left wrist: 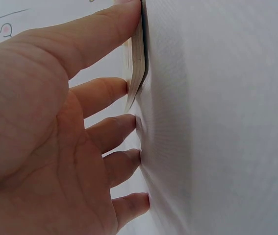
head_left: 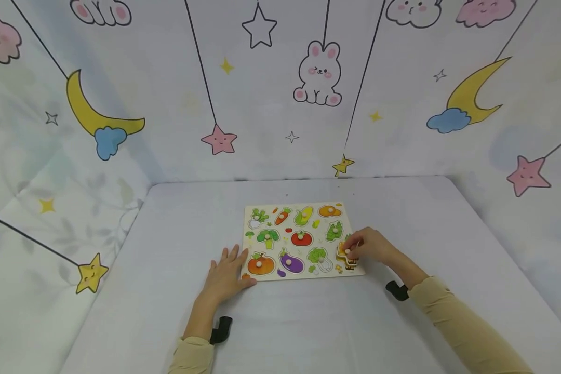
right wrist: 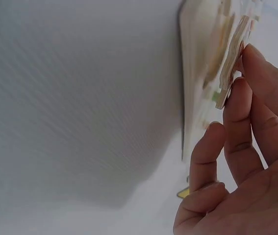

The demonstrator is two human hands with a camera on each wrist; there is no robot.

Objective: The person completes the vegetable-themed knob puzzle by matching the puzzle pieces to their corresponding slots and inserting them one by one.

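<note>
A wooden vegetable puzzle board lies flat on the table, holding knobbed pieces such as a tomato, an eggplant and a pumpkin. My right hand pinches an orange puzzle piece by its knob over the board's lower right corner. In the right wrist view this piece is tilted, seen edge-on and raised off the board; its printed face is mostly hidden. With fingers spread, my left hand rests at the lower left corner, its thumb touching the board.
A white cloth covers the table. Behind it hangs a backdrop printed with moons, stars and rabbits, which also runs down both sides. A black strap end sticks out at the left wrist, another at the right.
</note>
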